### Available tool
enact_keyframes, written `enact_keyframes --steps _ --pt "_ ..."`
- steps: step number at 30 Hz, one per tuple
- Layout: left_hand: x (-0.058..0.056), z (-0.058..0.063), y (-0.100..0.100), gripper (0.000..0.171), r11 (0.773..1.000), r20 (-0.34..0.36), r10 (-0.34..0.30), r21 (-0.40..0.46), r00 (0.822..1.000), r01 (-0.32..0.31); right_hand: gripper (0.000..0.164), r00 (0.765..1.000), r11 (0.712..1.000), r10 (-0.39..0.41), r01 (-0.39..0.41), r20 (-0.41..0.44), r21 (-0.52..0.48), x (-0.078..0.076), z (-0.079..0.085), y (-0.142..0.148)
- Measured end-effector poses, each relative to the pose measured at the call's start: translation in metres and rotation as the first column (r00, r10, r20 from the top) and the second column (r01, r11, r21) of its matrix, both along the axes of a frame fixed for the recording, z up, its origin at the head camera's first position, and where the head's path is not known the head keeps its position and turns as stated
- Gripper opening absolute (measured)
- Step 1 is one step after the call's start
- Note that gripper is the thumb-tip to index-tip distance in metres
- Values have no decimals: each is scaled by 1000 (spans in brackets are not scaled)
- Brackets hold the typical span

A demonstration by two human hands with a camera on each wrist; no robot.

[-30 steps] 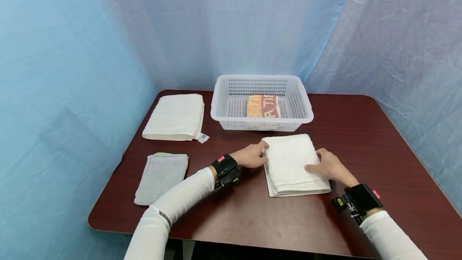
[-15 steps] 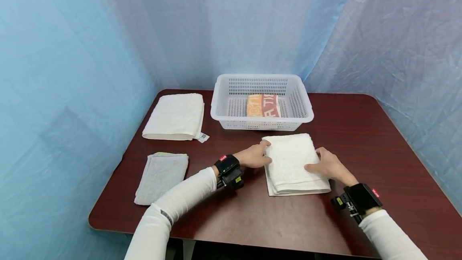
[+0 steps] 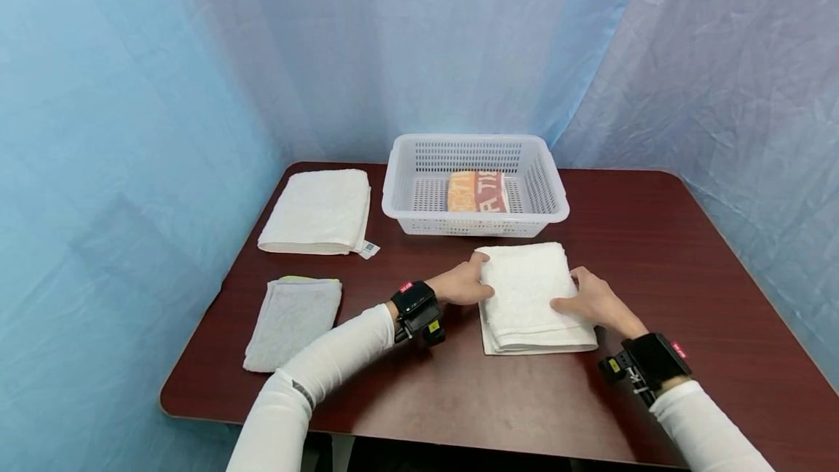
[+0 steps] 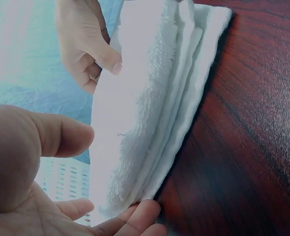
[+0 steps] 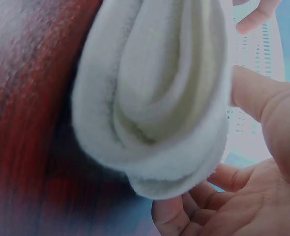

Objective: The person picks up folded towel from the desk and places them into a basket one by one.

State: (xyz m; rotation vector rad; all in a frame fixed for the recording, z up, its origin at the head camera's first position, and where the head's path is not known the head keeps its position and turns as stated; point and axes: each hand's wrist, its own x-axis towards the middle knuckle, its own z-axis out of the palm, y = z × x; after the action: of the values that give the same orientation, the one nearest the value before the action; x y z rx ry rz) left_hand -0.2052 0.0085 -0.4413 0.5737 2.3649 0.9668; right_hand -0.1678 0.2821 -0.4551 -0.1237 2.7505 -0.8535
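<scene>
A folded white towel point(image 3: 527, 293) lies in front of the basket, its stacked layers showing along the near edge. At its left side is my left hand point(image 3: 459, 284), thumb over the top and fingertips point(image 4: 146, 214) tucked against the lower layers. My right hand point(image 3: 598, 303) grips the opposite side, with the thumb on top and the fingers point(image 5: 172, 216) around the rounded folds. The right wrist view shows these folds close up, loop inside loop. Part of the right thumb is hidden behind the towel there.
Behind the towel stands a white plastic basket point(image 3: 475, 224) holding a folded orange and brown patterned cloth point(image 3: 478, 192). Another folded white towel point(image 3: 319, 211) with a tag lies at the back left of the dark red table point(image 3: 629, 217). A grey folded cloth point(image 3: 293, 323) is nearer, beside the left sleeve.
My left hand has shifted slightly right, its thumb further over the towel's edge. The right hand and the towel's near edge have edged slightly left.
</scene>
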Motion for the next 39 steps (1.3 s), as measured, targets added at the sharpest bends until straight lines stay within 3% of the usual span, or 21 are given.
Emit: enact_keyframes --steps 6,12,19,24,31,36,39 --pt "-1 -2 1 73 1000 17 24 17 1000 -25 68 1000 1000 -3 3 2 2 0 1 -2" --pt "0 2 2 73 995 88 58 73 994 -65 68 1000 1000 -1 1 -4 5 1 2 -2" --pt "2 2 7 69 972 223 123 168 967 -162 70 1000 1000 4 -4 2 7 0 1 -2" --pt "3 -1 14 66 952 273 177 197 946 -235 71 1000 1000 2 -2 11 16 -1 0 -2" --pt "6 -2 22 75 896 369 241 270 898 -352 70 1000 1000 2 -2 4 14 0 1 -3" --pt "3 -2 24 88 840 462 292 295 837 -456 70 1000 1000 -1 1 5 6 0 0 -2" --pt "2 0 25 91 827 494 313 278 811 -488 69 1000 1000 -4 4 4 1 0 0 -2"
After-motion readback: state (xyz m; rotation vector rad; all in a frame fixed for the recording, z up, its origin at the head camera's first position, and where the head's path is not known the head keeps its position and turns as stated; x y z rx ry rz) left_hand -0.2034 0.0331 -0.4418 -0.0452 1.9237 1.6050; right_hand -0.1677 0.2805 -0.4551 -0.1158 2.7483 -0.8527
